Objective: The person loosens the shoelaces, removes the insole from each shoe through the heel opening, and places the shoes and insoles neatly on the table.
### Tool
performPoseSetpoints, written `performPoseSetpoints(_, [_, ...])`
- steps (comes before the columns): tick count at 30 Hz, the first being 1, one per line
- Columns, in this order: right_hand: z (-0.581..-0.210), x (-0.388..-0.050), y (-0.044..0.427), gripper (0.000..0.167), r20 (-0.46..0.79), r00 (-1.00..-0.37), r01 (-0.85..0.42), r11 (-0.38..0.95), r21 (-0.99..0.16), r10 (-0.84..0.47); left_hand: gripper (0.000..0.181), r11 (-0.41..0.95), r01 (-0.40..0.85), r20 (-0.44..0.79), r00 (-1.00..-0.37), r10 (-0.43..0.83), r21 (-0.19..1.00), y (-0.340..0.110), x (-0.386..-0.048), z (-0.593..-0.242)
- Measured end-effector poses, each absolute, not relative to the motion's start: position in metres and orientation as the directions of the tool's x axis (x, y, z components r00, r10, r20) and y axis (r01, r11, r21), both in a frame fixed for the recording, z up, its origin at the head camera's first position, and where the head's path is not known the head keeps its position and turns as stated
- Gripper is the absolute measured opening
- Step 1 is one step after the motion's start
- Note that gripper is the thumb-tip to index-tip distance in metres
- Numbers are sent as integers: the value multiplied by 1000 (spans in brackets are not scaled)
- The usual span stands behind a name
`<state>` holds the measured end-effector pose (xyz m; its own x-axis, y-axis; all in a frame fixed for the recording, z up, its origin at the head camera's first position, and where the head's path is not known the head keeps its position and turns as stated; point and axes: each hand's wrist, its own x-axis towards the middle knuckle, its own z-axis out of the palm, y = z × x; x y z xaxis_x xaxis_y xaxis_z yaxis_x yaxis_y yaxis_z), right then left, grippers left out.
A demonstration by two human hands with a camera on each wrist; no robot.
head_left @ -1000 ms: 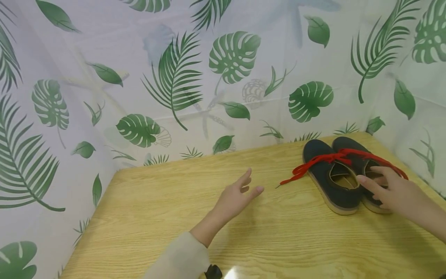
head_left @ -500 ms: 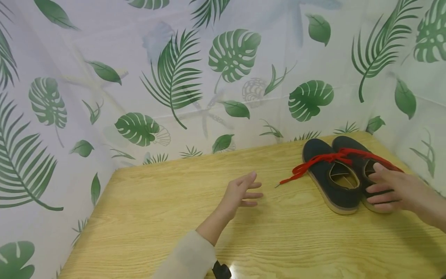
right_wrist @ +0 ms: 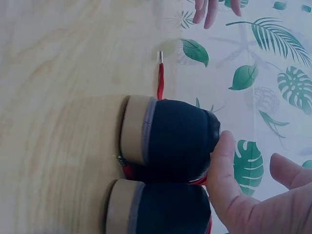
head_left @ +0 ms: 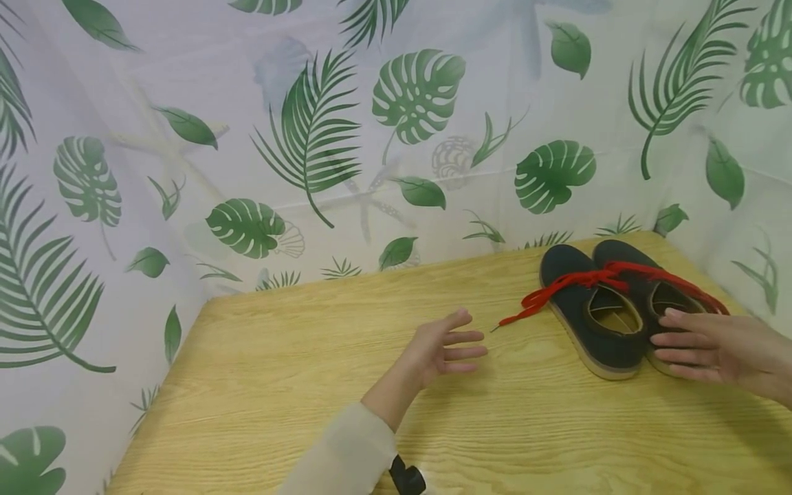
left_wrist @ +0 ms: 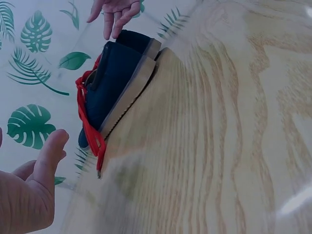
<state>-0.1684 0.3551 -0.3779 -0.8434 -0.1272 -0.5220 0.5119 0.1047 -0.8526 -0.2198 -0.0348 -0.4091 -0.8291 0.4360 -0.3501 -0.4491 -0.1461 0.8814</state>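
Note:
A pair of dark navy shoes stands side by side at the right of the table in the head view, the left shoe (head_left: pixel 566 265) and the right shoe (head_left: pixel 621 253). Red laces (head_left: pixel 584 278) lie across both, and one tipped end trails leftward onto the wood. My right hand (head_left: pixel 727 350) hovers by the right shoe's heel with fingers extended, holding nothing; whether it touches the shoe I cannot tell. Left of the shoes, my left hand (head_left: pixel 436 354) is held above the table, fingers spread and relaxed. In the right wrist view, both shoe heels (right_wrist: pixel 183 136) face the camera.
A light wood-grain table (head_left: pixel 278 385) fills the lower view. White cloth printed with green leaves (head_left: pixel 334 172) encloses its back and sides. Below the left sleeve (head_left: pixel 349 454) shows a small black object (head_left: pixel 408 476).
My left hand has turned so more fingers show and shifted slightly right. My right hand has drawn back a little to the right and straightened its fingers. The shoes stay in place.

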Motion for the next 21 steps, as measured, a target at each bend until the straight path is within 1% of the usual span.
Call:
performPoseSetpoints(4, [-382,-165,360,15,-550,-825,558,-35,-829,-130,65,-142,-466,-368,-822,434,874,-28,-221,-414])
performPoseSetpoints(5, [-382,-163,360,13,-554,-822,564,-62,-823,-131,65,-143,-472,-375,-821,430,870,-26,-221,-415])
performPoseSetpoints(6, [-382,-161,359,18,-555,-822,567,-89,-819,-131,64,-143,-478,-381,-820,428,867,-24,-222,-416])
performPoseSetpoints(8, [-382,-158,356,20,-548,-827,561,-114,-820,-129,64,-147,-492,-394,-815,425,858,-19,-223,-418])
performPoseSetpoints(13, [-385,-155,349,16,-499,-864,503,-70,-862,-63,61,-175,-526,-417,-803,427,833,-3,-225,-423])
performPoseSetpoints(16, [-387,-154,347,16,-473,-880,475,-56,-878,-49,59,-187,-540,-430,-800,418,821,9,-225,-426])
performPoseSetpoints(21, [-393,-151,347,20,-481,-874,485,-112,-867,-64,57,-199,-553,-448,-799,401,809,27,-224,-430])
